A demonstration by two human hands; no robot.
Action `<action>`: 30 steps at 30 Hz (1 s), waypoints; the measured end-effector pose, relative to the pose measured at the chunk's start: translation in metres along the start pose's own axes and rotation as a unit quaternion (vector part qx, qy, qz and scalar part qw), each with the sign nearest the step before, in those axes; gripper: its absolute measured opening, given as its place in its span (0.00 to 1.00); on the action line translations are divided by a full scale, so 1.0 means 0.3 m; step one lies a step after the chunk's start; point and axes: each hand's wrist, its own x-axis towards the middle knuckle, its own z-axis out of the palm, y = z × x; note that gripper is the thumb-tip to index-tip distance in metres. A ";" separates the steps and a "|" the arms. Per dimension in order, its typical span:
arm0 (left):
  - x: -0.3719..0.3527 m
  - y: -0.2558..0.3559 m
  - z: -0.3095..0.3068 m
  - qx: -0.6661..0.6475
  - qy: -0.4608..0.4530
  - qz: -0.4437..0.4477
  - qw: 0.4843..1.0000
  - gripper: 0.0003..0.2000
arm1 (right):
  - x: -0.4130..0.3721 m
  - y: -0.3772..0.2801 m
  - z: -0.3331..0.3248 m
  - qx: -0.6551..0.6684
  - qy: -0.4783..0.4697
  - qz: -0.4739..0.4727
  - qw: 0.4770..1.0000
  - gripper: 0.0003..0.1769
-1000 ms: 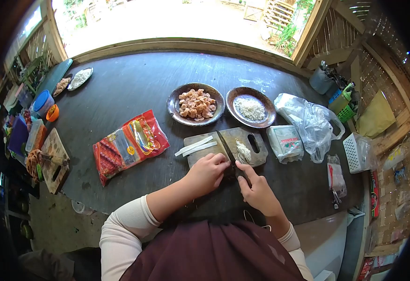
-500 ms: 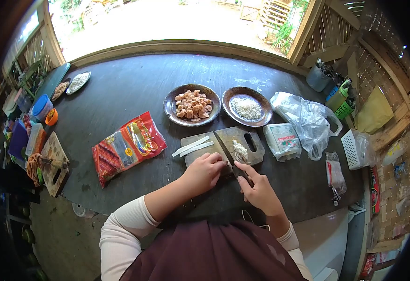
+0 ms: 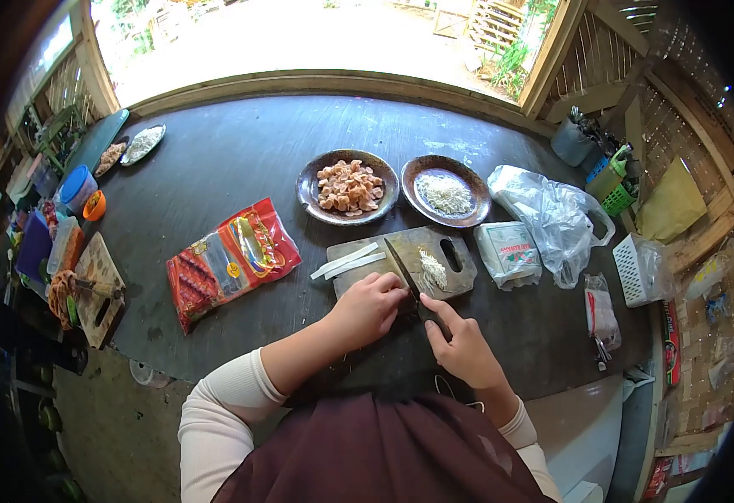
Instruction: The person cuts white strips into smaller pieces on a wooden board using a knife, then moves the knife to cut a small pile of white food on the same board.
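A knife (image 3: 403,267) with a dark handle is gripped in my right hand (image 3: 461,342), its blade slanting up and left over the wooden cutting board (image 3: 354,289). My left hand (image 3: 368,308) rests on the board's lower part, left of the blade, fingers bent together; what they press on is too small to make out. White strips (image 3: 348,262) lie on the board beyond my left hand. Right of the blade sits a small heap of fine white shreds (image 3: 432,272), near the board's handle hole.
Beyond the board stand a bowl of pinkish-brown pieces (image 3: 306,189) and a bowl of white shreds (image 3: 406,191). A red sausage package (image 3: 233,261) lies left; a white packet (image 3: 508,251) and plastic bags (image 3: 549,214) lie right. Another board with a knife (image 3: 101,272) is far left.
The whole view has shifted slightly. The knife and my right hand have moved very little, and my left hand stays at the board.
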 end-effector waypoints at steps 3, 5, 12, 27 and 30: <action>-0.002 -0.005 0.009 -0.002 0.004 -0.001 1.000 0.16 | 0.005 -0.006 0.012 -0.036 0.020 -0.029 0.999 0.23; -0.002 -0.008 0.008 -0.003 0.006 0.002 1.000 0.16 | 0.018 -0.026 0.010 -0.019 0.018 -0.016 1.000 0.22; 0.007 -0.001 0.002 -0.013 -0.016 -0.008 1.000 0.18 | 0.023 -0.031 0.005 -0.004 0.019 -0.007 1.000 0.22; 0.004 -0.011 0.009 0.006 0.004 0.012 1.000 0.15 | 0.057 0.005 0.020 -0.030 0.018 -0.048 0.998 0.21; 0.003 -0.006 0.001 0.001 0.000 0.004 1.000 0.15 | 0.060 0.007 0.020 -0.024 0.027 -0.051 0.998 0.21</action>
